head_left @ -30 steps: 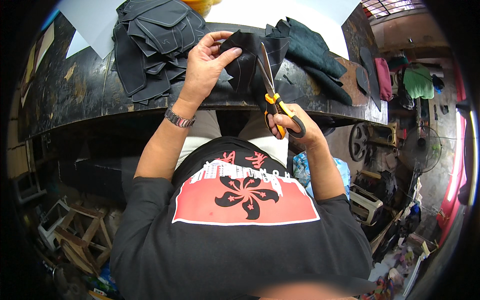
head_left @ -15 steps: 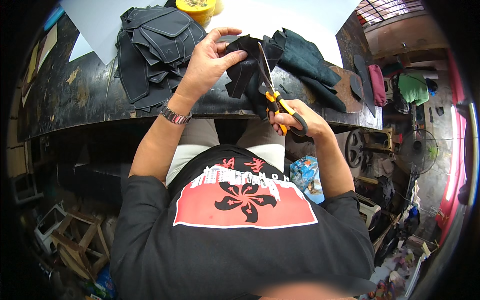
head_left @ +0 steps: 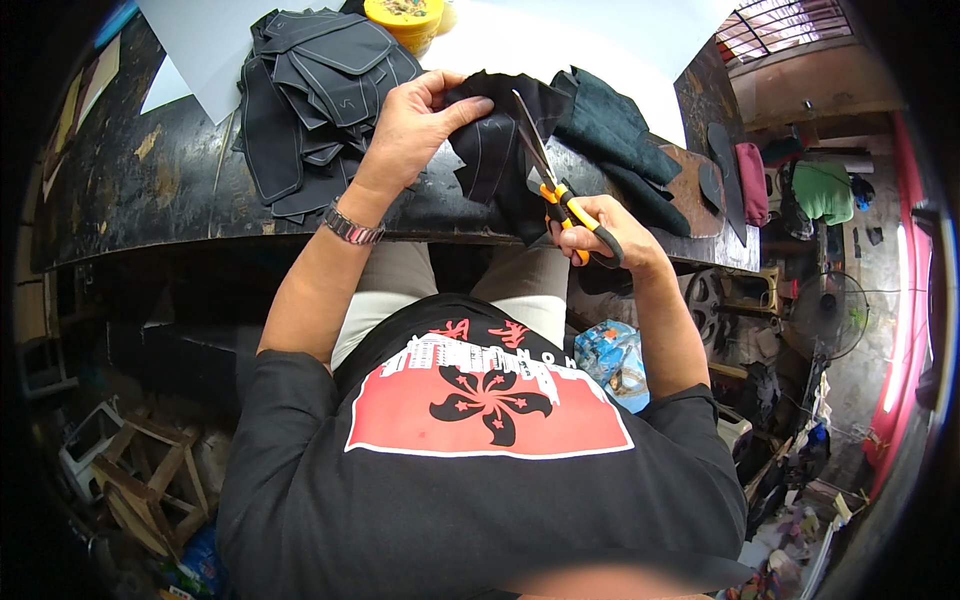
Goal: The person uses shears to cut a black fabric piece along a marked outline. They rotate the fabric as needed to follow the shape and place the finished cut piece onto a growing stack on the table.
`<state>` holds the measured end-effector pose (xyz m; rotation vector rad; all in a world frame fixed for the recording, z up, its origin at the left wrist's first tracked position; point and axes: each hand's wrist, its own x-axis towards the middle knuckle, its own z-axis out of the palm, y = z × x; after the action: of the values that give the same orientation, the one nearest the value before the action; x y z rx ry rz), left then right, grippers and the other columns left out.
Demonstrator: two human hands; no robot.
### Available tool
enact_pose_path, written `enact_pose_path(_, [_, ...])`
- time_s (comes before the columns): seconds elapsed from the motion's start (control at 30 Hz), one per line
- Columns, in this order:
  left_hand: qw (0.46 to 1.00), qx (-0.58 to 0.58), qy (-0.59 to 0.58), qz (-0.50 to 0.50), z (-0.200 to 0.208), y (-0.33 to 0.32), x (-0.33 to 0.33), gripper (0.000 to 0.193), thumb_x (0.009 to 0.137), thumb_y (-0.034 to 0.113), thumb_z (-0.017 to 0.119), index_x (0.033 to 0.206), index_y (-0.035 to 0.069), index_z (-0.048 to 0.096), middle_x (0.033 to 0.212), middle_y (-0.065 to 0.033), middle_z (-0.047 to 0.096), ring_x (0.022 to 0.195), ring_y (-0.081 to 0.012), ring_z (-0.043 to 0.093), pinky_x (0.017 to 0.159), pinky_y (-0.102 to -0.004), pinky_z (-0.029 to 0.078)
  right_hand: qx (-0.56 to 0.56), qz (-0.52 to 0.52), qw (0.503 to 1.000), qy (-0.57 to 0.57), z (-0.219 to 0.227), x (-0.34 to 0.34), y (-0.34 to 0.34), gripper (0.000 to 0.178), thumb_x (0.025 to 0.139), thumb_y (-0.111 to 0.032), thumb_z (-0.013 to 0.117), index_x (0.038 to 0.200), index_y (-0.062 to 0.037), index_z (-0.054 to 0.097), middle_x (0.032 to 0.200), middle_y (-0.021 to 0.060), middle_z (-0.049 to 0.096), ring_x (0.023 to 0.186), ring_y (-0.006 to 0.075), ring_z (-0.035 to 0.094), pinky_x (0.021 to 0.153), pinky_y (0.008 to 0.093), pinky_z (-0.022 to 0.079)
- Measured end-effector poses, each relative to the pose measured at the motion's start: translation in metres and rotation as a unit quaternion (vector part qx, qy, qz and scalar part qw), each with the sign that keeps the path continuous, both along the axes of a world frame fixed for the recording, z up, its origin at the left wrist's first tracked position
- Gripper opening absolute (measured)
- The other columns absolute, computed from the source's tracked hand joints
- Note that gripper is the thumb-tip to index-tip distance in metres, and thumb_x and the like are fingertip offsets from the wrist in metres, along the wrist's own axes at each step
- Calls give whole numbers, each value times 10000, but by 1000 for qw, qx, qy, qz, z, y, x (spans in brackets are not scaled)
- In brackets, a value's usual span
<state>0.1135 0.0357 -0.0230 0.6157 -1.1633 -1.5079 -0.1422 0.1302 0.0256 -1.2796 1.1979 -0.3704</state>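
Pinched between the thumb and fingers of my left hand [head_left: 420,120] is a black sheet of material [head_left: 490,150] with pale marked lines, hanging over the table's front edge. My right hand [head_left: 600,235] is closed round the yellow-and-black handles of a pair of scissors [head_left: 540,150]. Their blades point up and away from me, slightly parted, against the black sheet. Whether they are cutting into it I cannot tell. To the left of my left hand lies a heap of cut black pieces [head_left: 320,70] with pale outlines.
Dark green folded material [head_left: 620,125] lies right of the scissors, beside a brown board [head_left: 690,185] and a maroon roll [head_left: 752,185]. A yellow tub [head_left: 405,22] stands at the back on a white sheet [head_left: 520,35]. A wooden stool [head_left: 150,480] is on the floor at left.
The black sheet has turned and spread, showing more of its marked lines. My right hand has moved slightly right with the scissors. My left hand still pinches the sheet.
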Motion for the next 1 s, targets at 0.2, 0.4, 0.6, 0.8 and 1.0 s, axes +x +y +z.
enact_pose_path(0.2, [999,-13,-36,-16,4,-1,4,202,873,64,683,1051,-25,647,940,-43,681,808,-59,628,733,-181,531,4,-32,999,25,5,0,-4,366,754,-350,797,771,-27,626,591,9,547,478,74,520,442,206,417])
enact_pose_path(0.4, [1000,14,-21,10,1,-1,0,225,890,132,680,1034,-40,671,890,-20,680,770,-42,603,705,-168,513,22,-53,998,-22,-1,1,-3,349,751,-332,805,701,-40,619,530,6,526,421,77,492,398,215,371])
enact_pose_path(0.6, [998,-24,-33,47,-1,-4,-4,233,888,151,688,1025,-38,681,885,-8,681,762,-29,585,693,-161,498,23,-53,998,-28,-9,3,1,367,761,-336,785,642,-55,582,503,4,503,399,81,471,387,225,350])
enact_pose_path(0.8, [996,-52,-52,53,-5,-9,-7,248,887,156,691,1060,-21,672,872,-8,682,781,-28,583,700,-163,487,16,-70,997,-41,-13,8,8,361,777,-306,764,610,-59,559,504,8,492,390,88,453,381,232,333])
enact_pose_path(1.0, [996,-68,-37,43,-3,4,-9,457,888,67,665,1309,17,497,1036,-68,656,889,-59,616,799,-183,515,38,-140,986,-78,-20,11,12,318,805,-265,744,655,-39,577,555,28,532,399,94,483,365,220,355])
